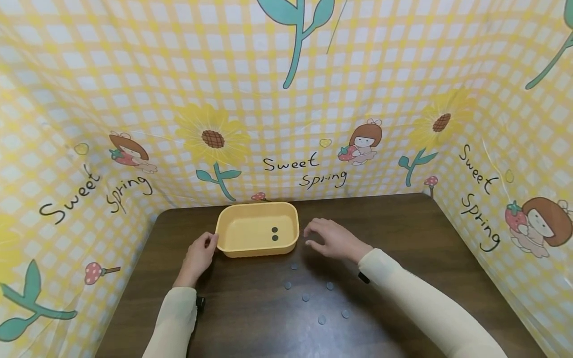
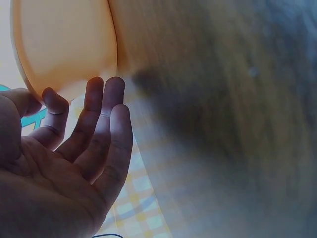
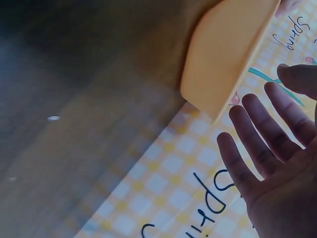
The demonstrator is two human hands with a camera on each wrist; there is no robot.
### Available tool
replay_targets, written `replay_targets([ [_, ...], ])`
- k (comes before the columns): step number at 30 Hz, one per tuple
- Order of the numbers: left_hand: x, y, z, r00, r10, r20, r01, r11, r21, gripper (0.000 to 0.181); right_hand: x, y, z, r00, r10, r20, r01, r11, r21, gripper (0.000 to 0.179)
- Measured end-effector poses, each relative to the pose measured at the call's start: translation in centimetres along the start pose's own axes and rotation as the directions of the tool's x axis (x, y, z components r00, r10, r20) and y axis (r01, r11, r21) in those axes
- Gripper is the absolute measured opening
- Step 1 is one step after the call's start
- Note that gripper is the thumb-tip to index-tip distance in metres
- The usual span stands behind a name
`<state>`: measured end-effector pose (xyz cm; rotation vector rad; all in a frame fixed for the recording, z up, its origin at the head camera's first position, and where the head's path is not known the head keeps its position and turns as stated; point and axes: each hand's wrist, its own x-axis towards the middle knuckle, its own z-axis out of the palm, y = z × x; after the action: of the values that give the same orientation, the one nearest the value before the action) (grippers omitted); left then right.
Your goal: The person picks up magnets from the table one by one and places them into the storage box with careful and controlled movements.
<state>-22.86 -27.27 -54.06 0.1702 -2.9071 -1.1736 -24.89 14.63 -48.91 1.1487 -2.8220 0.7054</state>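
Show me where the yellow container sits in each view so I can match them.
Head: yellow container just below and left of centre.
Left wrist: yellow container at upper left, cut by the top edge.
Right wrist: yellow container at the top, right of centre.
Shared landmark: the yellow-and-white checked cloth.

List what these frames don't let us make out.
Head: any markings on the small discs; too small.
Head: the table's near edge; cut off by the bottom edge.
Left wrist: tabletop detail; blurred.
Right wrist: inside of the yellow box; hidden by its outer wall.
Right wrist: right hand's wrist; cut off.
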Motion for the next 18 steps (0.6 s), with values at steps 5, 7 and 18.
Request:
replay_targets([
  [5,0.0,0.0,0.0,1.0,-0.006,-0.003,0.006,1.0,0.015,0.05,-1.7,0.4,0.2,1.0,0.0,0.02,0.0,1.0,0.005,0.016],
  [7,0.0,0.0,0.0,1.0,-0.009,-0.003,0.009,1.0,0.02,0.05,-2.1,0.6,0.3,1.0,0.0,0.019,0.0,1.0,-0.001,0.016],
  [18,0.0,0.0,0.2,1.0,0.0,0.005,0.0,1.0,-0.009,0.047,-4.4,1.0,0.4,0.998,-0.026,0.063,0.027,0.999,-0.021,0.018],
])
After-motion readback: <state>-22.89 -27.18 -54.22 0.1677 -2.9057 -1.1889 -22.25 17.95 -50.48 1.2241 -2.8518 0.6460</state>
